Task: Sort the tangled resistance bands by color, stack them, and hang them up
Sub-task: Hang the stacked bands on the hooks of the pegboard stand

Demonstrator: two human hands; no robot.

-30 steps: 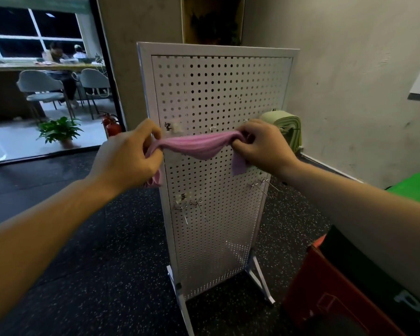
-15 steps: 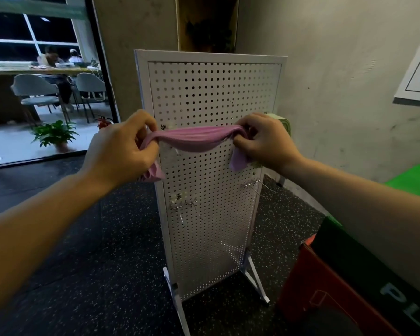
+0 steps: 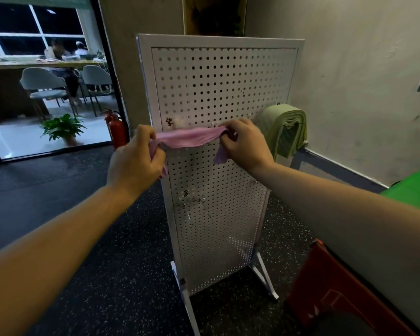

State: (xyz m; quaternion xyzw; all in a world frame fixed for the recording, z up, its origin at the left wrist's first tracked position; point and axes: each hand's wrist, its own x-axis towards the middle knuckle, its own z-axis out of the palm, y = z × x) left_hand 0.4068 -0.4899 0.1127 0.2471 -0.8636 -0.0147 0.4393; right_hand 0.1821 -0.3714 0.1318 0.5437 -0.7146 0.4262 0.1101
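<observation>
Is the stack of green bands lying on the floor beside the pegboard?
No. The green bands hang draped over a hook at the pegboard's right edge, well above the floor.

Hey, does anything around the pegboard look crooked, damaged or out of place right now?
Nothing stands out. The white pegboard stand stands upright on the floor, the green bands hang as a neat stack at its right edge, and the left hand and right hand hold the pink band stretched across its front.
</observation>
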